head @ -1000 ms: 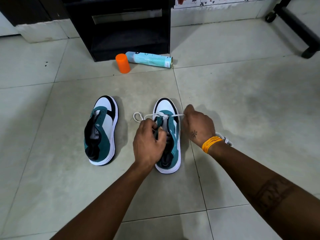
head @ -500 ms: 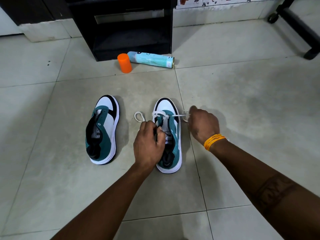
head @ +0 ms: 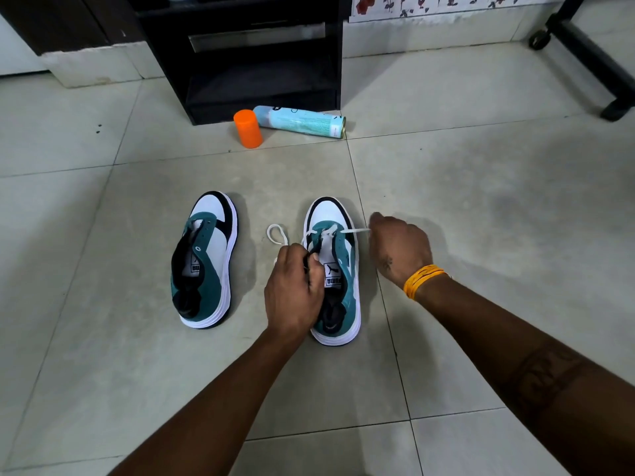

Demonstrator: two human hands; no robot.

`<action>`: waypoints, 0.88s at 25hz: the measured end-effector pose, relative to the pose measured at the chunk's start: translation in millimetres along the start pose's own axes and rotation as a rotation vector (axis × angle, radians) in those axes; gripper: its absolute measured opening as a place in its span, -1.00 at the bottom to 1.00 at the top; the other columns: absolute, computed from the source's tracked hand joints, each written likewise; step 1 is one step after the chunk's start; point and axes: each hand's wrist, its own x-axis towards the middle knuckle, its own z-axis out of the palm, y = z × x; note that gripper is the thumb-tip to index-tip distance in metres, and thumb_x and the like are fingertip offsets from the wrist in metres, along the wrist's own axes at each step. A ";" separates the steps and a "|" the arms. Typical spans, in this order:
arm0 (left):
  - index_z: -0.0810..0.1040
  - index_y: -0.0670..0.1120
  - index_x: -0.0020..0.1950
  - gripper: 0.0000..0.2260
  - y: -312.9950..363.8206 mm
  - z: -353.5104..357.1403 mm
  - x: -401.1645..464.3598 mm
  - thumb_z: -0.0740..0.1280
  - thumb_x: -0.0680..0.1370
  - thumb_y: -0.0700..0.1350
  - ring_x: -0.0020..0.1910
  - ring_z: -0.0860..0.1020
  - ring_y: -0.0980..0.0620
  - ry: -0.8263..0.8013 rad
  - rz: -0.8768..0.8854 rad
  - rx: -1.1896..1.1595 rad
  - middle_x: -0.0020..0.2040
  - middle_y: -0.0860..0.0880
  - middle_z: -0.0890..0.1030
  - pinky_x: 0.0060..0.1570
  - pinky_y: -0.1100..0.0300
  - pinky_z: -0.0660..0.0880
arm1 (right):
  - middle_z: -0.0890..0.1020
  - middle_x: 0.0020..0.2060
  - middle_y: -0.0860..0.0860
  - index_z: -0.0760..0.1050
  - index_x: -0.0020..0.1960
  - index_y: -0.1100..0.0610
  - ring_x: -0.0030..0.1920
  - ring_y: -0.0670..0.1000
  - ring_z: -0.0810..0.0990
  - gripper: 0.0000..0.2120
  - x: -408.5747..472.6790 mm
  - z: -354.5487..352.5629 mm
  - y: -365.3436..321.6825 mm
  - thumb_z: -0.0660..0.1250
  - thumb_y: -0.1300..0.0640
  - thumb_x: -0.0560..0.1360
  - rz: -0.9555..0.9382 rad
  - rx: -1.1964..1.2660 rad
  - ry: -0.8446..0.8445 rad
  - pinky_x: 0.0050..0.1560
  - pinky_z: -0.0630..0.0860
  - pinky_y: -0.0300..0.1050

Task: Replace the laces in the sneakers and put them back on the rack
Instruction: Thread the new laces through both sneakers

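The white lace (head: pixel 355 231) is pinched right of the laced sneaker (head: pixel 338 269) by the right hand (head: pixel 400 250); its tongue is gripped by the left hand (head: pixel 293 292).

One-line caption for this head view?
Left hand steadies the right-side sneaker while right hand pulls white lace sideways.

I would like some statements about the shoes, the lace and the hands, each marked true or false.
1. The left sneaker has a lace. False: its eyelets are bare.
2. The right hand pulls the white lace sideways from the right sneaker. True.
3. The spray can stands upright. False: it lies on its side.
4. The left hand grips the right sneaker's side. True.
5. The orange cap stands on the floor. True.
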 end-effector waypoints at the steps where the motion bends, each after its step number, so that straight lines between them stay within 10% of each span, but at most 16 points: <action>1: 0.43 -0.13 -0.03 -0.72 0.6 0.3 -0.7 0.09 0.64 0.06 -0.14 0.50 -0.14 0.005 -0.005 -0.005 -0.07 -0.07 0.50 -0.23 -0.04 0.48 | 0.66 -0.11 0.13 0.48 0.09 0.15 -0.13 0.30 0.63 -0.85 -1.0 0.9 9.0 0.24 0.15 0.55 0.048 -0.014 -0.011 -0.26 0.45 -0.03; 22: 0.55 -0.09 0.14 -0.67 -0.8 3.2 18.2 0.13 0.69 0.12 0.05 0.54 -0.07 0.072 -0.044 -0.126 0.07 -0.04 0.57 0.01 -0.01 0.49 | 0.69 -0.09 0.07 0.56 0.10 0.07 -0.09 0.21 0.64 -0.84 -2.4 -1.4 -13.2 0.24 0.06 0.61 -0.126 0.306 0.080 -0.20 0.46 -0.04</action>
